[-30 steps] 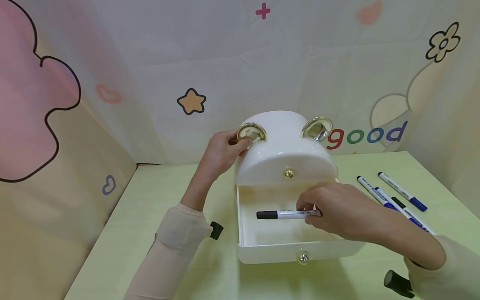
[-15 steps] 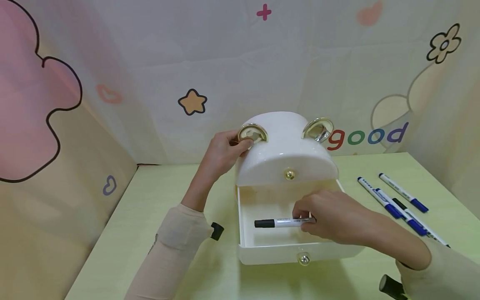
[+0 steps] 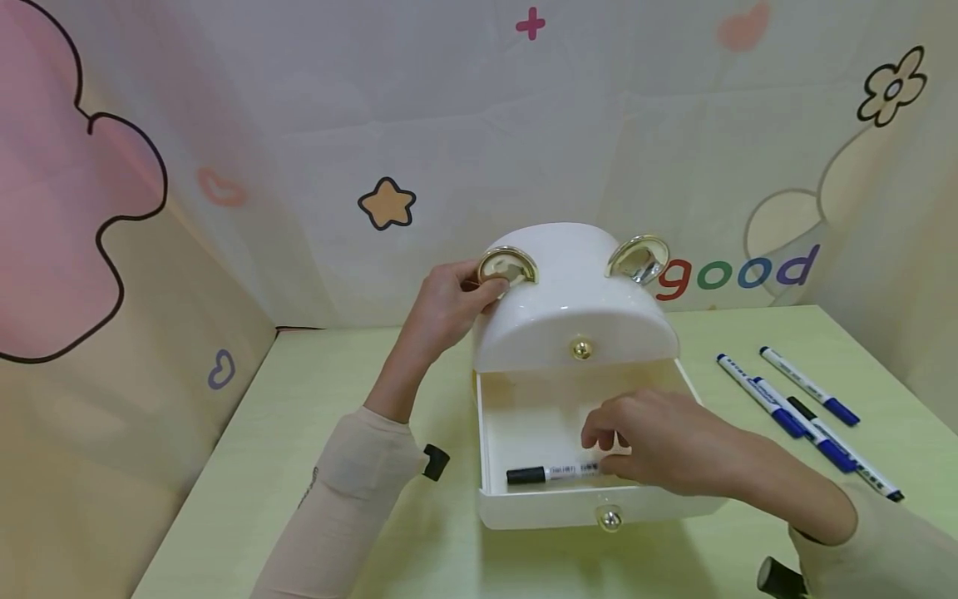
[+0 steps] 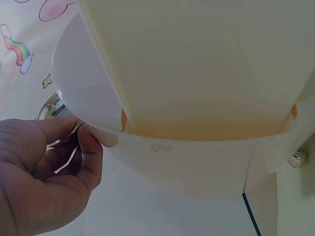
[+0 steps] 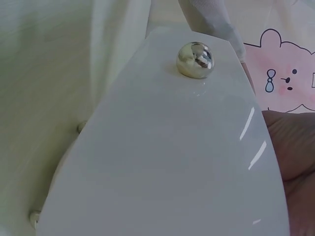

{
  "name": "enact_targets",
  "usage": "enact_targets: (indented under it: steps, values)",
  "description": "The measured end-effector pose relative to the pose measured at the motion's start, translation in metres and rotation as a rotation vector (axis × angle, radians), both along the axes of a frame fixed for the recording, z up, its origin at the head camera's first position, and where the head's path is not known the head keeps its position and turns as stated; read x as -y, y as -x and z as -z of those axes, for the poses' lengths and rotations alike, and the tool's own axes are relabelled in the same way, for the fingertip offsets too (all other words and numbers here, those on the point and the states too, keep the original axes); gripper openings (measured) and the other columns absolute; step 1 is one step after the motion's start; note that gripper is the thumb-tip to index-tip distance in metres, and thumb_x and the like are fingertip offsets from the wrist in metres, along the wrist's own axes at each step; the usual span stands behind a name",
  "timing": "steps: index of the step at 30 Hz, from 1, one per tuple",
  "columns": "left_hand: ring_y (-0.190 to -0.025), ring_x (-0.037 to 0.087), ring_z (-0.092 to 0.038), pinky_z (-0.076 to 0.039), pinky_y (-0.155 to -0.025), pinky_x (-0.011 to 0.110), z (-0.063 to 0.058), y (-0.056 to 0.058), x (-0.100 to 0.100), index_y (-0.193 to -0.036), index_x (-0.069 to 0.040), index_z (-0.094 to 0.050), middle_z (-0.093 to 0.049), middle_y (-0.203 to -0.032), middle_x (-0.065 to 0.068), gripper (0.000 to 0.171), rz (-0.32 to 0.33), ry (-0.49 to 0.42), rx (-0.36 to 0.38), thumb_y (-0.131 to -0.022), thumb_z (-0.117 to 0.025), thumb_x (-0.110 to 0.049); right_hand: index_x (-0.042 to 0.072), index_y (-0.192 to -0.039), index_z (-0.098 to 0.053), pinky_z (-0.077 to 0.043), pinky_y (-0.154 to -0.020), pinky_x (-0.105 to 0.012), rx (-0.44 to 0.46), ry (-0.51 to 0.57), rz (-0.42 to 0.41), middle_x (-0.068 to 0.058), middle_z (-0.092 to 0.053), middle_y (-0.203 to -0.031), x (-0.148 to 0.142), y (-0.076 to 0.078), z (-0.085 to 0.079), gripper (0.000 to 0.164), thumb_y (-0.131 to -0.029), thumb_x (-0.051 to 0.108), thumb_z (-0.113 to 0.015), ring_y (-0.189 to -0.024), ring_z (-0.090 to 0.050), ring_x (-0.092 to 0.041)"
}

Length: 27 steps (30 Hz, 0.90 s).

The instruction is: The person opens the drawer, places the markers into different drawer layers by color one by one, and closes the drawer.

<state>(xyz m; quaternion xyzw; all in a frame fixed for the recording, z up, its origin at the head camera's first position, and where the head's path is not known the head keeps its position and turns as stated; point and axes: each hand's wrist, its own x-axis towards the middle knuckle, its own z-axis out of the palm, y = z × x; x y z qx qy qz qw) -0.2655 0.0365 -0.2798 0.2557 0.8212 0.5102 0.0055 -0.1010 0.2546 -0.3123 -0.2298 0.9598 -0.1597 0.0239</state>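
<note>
In the head view a white rounded storage box stands with its lower drawer pulled out. A black-capped marker lies in the drawer along its front wall, its right end hidden behind my right hand. That hand is over the drawer, its index finger and thumb apart and the thumb by the marker. My left hand pinches the box's left gold ear; the left wrist view shows this hand from below. The drawer front fills most of the right wrist view, hiding the right fingertips.
Several blue- and black-capped markers lie on the green table right of the box. A second gold ear and gold knobs, one on the drawer, stick out from the box. A printed cloth hangs behind.
My right hand has lowered the marker into the drawer and let it go; its fingers have parted. The marker has come down toward the drawer's front. The left hand keeps its hold.
</note>
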Motion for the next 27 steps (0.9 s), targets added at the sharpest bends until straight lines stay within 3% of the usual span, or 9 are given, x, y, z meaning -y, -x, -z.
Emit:
enact_targets:
  steps: [18, 27]
  values:
    - [-0.08, 0.017, -0.061, -0.048, -0.071, 0.026, 0.001, 0.0, 0.0, -0.098, -0.001, -0.071, -0.067, -0.086, 0.007, 0.015, -0.006, 0.003, 0.001, -0.099, -0.069, -0.016, 0.021, -0.102, -0.076, -0.052, -0.069, -0.029, 0.049, 0.051, 0.097, 0.015, -0.066, -0.09, -0.014, -0.003, -0.008, 0.018, -0.086, 0.02, -0.085, -0.08, -0.058, -0.007]
    - [-0.081, 0.019, -0.061, -0.049, -0.072, 0.026, 0.001, 0.0, 0.0, -0.1, -0.001, -0.071, -0.066, -0.088, 0.008, 0.016, -0.003, 0.005, 0.0, -0.099, -0.069, -0.016, 0.019, -0.104, -0.076, -0.051, -0.069, -0.029, -0.073, 0.073, 0.117, 0.018, -0.066, -0.091, -0.033, -0.009, -0.019, 0.019, -0.087, 0.02, -0.085, -0.083, -0.059, -0.007]
